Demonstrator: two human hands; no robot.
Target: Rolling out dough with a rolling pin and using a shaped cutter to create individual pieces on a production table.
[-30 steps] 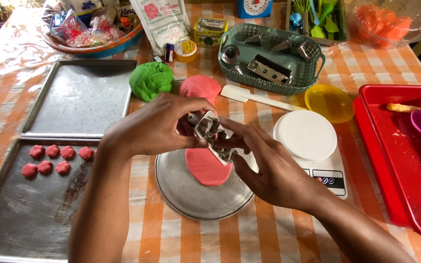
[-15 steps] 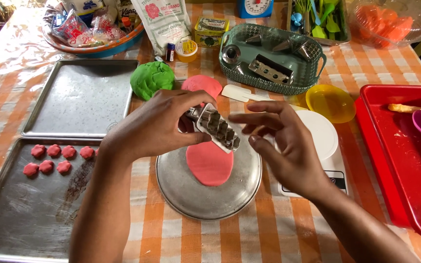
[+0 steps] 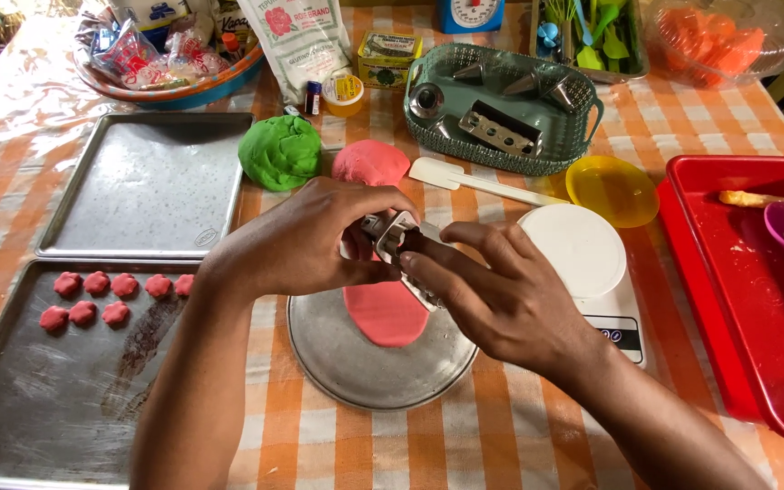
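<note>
Both hands hold a small metal cutter [image 3: 398, 238] above a round metal plate [image 3: 356, 367]. My left hand [image 3: 310, 238] grips its near end from the left. The fingers of my right hand [image 3: 492, 295] close over its other end. Flattened pink dough [image 3: 383, 313] lies on the plate just below the hands. Several small pink flower-shaped dough pieces [image 3: 102, 298] sit on the near baking tray [image 3: 38, 408] at the left.
A second baking tray [image 3: 151, 186] lies behind the first. A green dough ball [image 3: 279, 151], a pink dough ball [image 3: 370, 162], a white spatula [image 3: 483, 184], a yellow bowl [image 3: 612, 189], a white scale [image 3: 587, 263], a green basket [image 3: 501, 113] and a red tray [image 3: 746, 281] surround the plate.
The cutter has been turned in the hands; my right hand moved from open fingers beside it to closing over its end.
</note>
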